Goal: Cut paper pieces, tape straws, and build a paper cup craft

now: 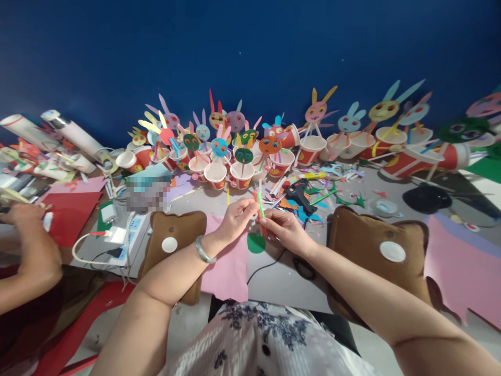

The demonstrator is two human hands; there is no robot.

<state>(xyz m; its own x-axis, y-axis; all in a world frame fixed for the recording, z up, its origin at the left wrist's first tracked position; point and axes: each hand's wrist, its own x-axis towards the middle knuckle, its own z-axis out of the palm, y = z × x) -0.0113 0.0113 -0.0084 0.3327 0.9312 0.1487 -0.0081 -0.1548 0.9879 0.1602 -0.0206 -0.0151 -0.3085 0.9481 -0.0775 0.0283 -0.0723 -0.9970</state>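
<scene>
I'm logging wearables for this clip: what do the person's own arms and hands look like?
The left hand and right hand are ungloved. A smooth, rounded, pale grey-green bangle circles the left wrist; the right shows none. No sleeve shows on either forearm.

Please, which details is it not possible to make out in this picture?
Head view, all:
Coloured strips: middle part, hidden by the right hand.
Co-worker's hand: far part, cut off by left edge.
Pixelated object: its surface, masked by blocks.
Power strip: markings, too small.
</scene>
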